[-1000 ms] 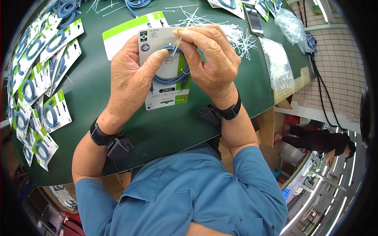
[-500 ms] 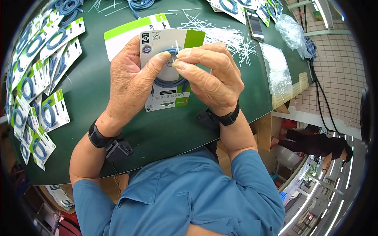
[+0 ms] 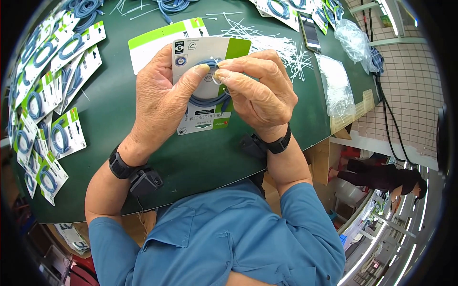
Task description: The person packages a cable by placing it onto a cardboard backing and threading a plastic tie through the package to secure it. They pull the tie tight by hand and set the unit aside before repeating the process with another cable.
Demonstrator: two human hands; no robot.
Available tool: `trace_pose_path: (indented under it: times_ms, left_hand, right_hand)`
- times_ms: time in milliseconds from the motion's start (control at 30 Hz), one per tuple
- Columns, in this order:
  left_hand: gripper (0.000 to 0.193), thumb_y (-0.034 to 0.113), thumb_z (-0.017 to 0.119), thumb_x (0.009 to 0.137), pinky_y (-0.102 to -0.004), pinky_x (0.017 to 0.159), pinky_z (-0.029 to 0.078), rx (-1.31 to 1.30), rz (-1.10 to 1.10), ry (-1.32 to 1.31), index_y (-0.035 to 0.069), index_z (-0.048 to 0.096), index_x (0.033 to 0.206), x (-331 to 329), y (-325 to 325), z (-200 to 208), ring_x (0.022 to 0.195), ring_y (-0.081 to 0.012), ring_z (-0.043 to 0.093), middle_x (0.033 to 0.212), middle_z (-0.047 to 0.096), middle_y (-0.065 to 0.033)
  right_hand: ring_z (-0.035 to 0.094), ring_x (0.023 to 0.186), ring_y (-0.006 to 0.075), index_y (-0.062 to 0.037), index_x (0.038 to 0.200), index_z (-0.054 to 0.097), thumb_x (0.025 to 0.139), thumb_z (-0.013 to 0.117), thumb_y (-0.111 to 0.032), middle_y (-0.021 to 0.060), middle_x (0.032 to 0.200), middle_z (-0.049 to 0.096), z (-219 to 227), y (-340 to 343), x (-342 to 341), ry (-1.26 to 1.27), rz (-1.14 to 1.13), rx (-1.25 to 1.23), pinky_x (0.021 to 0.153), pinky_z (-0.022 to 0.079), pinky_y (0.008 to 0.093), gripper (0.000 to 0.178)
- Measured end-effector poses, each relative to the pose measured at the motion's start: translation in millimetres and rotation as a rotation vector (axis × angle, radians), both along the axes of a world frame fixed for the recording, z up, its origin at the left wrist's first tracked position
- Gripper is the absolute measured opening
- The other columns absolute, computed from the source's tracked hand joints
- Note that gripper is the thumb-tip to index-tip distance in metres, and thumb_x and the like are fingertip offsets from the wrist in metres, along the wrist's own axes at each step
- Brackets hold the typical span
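Backing card (image 3: 206,88): white and green, held above the green surface (image 3: 205,159) by the left hand (image 3: 160,97).
Blue cable (image 3: 209,102): coiled, against the backing card's face.
Left grip: holding the backing card by its left side, thumb in front over the coil, other fingers mostly hidden behind.
Right hand (image 3: 262,90): over the backing card's right half; grip narrow, thumb and forefinger pinching a white cable tie (image 3: 216,82) at the coil.
Loose ties (image 3: 276,46): heaped beyond the backing card, to its right.
Smartphone (image 3: 310,34): right of the backing card, past the heap.
Carded cables (image 3: 61,138): overlapping, well left of the backing card.
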State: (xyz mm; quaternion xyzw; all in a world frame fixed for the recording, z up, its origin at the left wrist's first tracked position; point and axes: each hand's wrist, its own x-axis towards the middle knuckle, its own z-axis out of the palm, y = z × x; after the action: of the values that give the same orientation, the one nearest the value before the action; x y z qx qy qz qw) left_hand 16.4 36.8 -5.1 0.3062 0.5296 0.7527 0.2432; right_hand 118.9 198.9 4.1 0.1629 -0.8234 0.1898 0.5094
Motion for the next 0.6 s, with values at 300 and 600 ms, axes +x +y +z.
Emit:
trace_pose_path:
  times_ms: [300,600]
  left_hand:
    - [0.032,0.004,0.069,0.099,-0.0306,0.09,0.059,0.012,-0.005,0.0,-0.005,0.062,0.129,0.7,-0.2,2.5,0.102,-0.0151,0.071,0.115,0.074,-0.0132]
    - [0.032,0.004,0.069,0.099,-0.0306,0.088,0.06,-0.003,-0.002,0.015,-0.004,0.062,0.129,1.3,-0.7,1.5,0.101,-0.0153,0.071,0.115,0.074,-0.013]
  right_hand:
    - [0.071,0.078,0.0229,-0.0081,0.101,0.074,0.082,0.085,-0.003,0.0092,0.091,0.076,-0.3,0.3,-3.9,0.027,0.011,-0.03,0.065,0.055,0.0313,0.022]
    - [0.071,0.078,0.023,-0.0066,0.1,0.074,0.085,0.084,-0.003,0.0098,0.09,0.076,0.1,0.9,-4.6,0.021,0.022,-0.042,0.065,0.054,0.0312,0.019]
